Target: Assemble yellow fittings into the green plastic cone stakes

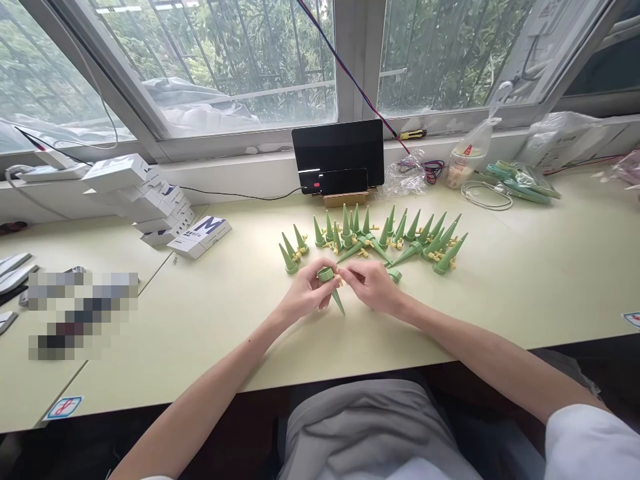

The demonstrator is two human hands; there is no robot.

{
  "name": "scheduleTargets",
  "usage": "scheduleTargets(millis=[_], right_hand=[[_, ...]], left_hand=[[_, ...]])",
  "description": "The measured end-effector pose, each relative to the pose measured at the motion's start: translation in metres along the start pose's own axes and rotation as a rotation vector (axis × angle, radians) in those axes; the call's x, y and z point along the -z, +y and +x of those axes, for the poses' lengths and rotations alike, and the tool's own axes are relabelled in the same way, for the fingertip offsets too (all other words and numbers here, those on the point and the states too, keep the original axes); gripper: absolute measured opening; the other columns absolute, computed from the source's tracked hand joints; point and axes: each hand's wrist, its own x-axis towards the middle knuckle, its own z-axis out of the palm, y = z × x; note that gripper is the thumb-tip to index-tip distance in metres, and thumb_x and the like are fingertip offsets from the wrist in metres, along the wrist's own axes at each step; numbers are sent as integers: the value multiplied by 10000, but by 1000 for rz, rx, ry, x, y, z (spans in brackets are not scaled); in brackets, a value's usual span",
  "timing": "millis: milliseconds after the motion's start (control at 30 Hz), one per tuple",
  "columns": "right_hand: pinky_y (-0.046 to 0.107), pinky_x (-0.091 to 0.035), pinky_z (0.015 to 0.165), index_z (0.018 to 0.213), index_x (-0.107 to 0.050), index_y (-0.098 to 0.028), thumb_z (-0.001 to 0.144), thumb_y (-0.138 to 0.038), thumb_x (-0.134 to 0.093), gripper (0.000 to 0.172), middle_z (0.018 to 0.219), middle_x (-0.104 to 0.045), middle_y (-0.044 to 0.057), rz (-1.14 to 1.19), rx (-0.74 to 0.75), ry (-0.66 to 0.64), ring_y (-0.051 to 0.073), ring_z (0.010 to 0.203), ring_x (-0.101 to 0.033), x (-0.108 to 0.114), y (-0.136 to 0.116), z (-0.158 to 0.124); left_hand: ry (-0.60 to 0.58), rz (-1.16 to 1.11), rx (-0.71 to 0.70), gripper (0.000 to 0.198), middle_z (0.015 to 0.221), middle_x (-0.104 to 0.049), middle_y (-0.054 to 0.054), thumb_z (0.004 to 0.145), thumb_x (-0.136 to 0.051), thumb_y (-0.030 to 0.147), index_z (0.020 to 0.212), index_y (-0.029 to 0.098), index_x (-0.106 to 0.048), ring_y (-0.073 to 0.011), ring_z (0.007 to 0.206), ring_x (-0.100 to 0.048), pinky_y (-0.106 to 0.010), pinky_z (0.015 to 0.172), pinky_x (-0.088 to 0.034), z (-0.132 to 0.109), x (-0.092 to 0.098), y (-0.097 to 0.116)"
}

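Over the table, my left hand is closed round a green plant watering spike. Its round open end faces up and its point slants down toward the table. A small yellow valve sticks out at the side of the spike. My right hand pinches at this valve, its fingertips close to those of my left hand; the exact contact is partly hidden. Just behind my right hand lies another green piece with a ring-shaped end. Beyond both hands, several green spikes with yellow valves stand point up, and others lie among them.
A black tablet leans on a stand at the back, with a phone before it. White boxes are stacked at the left. At the back right are a drink cup in a bag, a cable and plastic packets.
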Motion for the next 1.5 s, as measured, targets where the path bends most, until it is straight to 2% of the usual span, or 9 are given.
scheduleTargets(millis=[67,167,300,500,733,1267,1400,1500], right_hand=[[245,-319,518,647,-506,-182,1008,-297,-481,379,547,-422,-34,8,-12,0,106,516,-379,0,-1,0],[246,-404,568,831,-615,-172,997,-287,-517,223,642,-571,-5,68,-17,1,123,568,-499,1,-2,0],[263,-477,614,984,-611,-179,986,-267,-540,113,778,-661,31,137,-4,-19,139,618,-583,0,2,-1],[275,-491,612,956,-589,-189,996,-253,-521,102,723,-649,16,154,-36,-47,139,580,-580,-1,3,-1],[262,-441,600,901,-590,-182,981,-202,-526,105,652,-612,-4,114,-42,-62,137,562,-553,1,0,0],[249,-378,577,718,-508,-192,984,-259,-508,275,647,-582,-3,44,20,-45,119,568,-480,-3,7,1],[249,-392,574,758,-549,-187,991,-271,-510,250,631,-572,-9,55,-20,-55,122,560,-490,0,4,2],[255,-433,590,871,-588,-183,995,-269,-514,168,664,-604,-5,85,-38,-67,126,564,-532,2,2,2]], left_hand=[[3,-7,9,304,517,-480,88,875,-701,436,967,194,-543,-69,401,-482,-179,417,-413,1,0,0],[23,-20,9,311,521,-488,86,876,-697,451,961,198,-537,-73,414,-494,-182,431,-422,2,0,0],[43,-21,-6,310,526,-490,86,881,-691,455,963,202,-533,-79,427,-512,-188,450,-440,3,1,2],[49,38,-35,304,565,-512,69,879,-690,457,952,190,-564,-81,429,-537,-190,445,-448,4,2,0],[16,50,-33,297,588,-487,57,897,-663,465,904,184,-565,-80,429,-527,-194,435,-438,3,4,-2],[-28,4,16,281,546,-458,66,884,-680,448,891,184,-583,-66,416,-451,-191,428,-382,1,5,-4],[-9,-4,20,291,518,-444,74,880,-684,457,898,188,-577,-69,413,-444,-187,426,-377,2,3,-2],[4,-3,26,297,529,-459,71,877,-688,458,911,186,-574,-71,417,-457,-194,437,-392,2,1,0]])
